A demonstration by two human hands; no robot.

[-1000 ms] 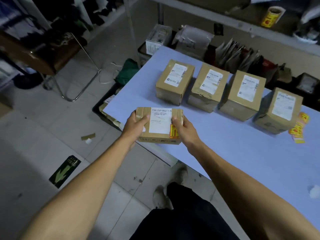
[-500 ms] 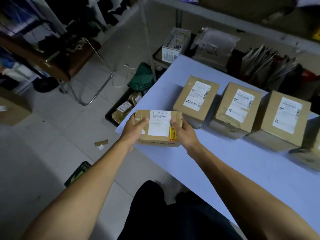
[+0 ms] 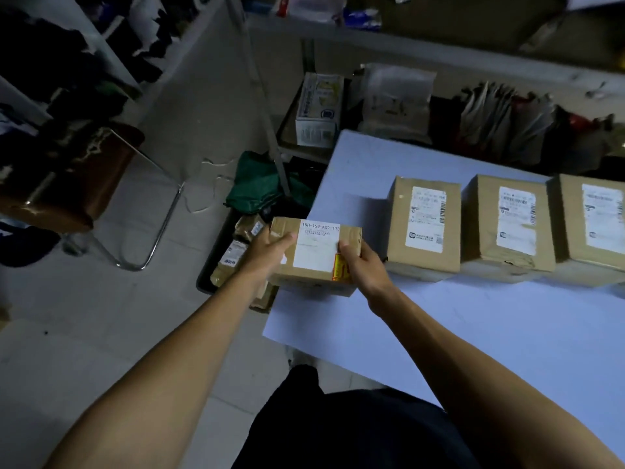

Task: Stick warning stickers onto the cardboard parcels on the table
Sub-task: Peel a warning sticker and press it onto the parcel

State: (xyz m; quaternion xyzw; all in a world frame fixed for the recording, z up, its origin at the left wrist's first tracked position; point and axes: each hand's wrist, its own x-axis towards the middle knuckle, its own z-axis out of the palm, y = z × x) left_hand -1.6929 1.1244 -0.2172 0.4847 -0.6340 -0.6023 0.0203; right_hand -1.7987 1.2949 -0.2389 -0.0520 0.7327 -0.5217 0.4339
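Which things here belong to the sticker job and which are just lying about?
Part of the job:
- held parcel, gripped by left hand and right hand
- yellow warning sticker on it
- three parcels in a row on the table

Just lying about:
- chair
- green bag on the floor
- white box
- floor tray of small packages

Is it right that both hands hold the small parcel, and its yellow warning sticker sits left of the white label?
Not quite. Both hands, left hand and right hand, hold the small parcel, but the head view shows the yellow warning sticker right of the white label.
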